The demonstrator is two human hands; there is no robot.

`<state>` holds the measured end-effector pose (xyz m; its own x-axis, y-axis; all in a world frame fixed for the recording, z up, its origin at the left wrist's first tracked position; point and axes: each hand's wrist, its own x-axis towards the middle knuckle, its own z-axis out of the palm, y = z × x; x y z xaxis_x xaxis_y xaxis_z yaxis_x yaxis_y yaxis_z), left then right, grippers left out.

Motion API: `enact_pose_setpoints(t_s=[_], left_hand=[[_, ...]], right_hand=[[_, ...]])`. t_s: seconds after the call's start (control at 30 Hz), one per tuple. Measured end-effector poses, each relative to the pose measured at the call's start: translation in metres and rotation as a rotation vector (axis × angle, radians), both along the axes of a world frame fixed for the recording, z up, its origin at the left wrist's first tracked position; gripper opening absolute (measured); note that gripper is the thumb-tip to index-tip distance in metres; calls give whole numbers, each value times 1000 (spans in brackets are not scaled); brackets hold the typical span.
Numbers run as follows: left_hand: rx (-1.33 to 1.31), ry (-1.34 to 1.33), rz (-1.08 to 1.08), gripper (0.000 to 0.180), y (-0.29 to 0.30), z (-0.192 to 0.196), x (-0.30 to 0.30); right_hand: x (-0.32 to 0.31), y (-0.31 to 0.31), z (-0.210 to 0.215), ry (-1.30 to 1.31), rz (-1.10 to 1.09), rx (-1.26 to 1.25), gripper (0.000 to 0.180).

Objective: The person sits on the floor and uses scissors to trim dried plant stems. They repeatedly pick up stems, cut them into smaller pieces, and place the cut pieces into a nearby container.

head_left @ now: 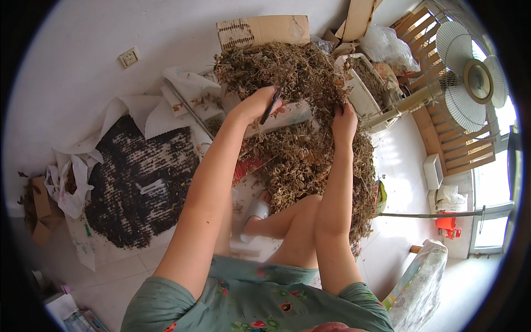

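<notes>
Dried brown plants [276,63] are heaped in front of me. A second heap of dried leafy stalks [298,166] lies nearer, around my legs. My left hand [259,105], at the near edge of the far heap, is closed on a slim black tool [270,105]; its working end is not plain, so its kind cannot be told. At the far heap's right side my right hand [344,122] is closed around dried stalks [334,91] that hang down between the two heaps.
Dark small pieces [138,182] are spread on a white sheet at the left. A cardboard box flap [265,29] stands behind the far heap. To the right are a white bin [365,83], a standing fan [477,80], a wooden slatted rack [456,146] and a covered seat [420,282].
</notes>
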<state>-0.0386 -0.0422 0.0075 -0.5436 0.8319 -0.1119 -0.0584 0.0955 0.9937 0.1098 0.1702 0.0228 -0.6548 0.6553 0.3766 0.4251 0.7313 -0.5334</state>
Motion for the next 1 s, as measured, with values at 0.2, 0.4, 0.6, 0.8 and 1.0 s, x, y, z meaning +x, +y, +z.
enact_pose_setpoints(t_s=[0.2,0.4,0.6,0.8,1.0], left_hand=[[-488,328,-216,40,17,-8,14],[-420,366,-31,39,30,-15,23],[-290,436,25,26,41,-22,23],[-185,468,24,23,38,-11,34],[-60,150,202,22,34,11,43]], right_hand=[[-1,7,-3,93,-26,-188,29],[-7,9,-12,132,106,-351,32],[-14,10,-20,121,262,-409,34],[-15,10,-19,76,202,-340,32],[-8,16,-12,56,-26,-393,31]])
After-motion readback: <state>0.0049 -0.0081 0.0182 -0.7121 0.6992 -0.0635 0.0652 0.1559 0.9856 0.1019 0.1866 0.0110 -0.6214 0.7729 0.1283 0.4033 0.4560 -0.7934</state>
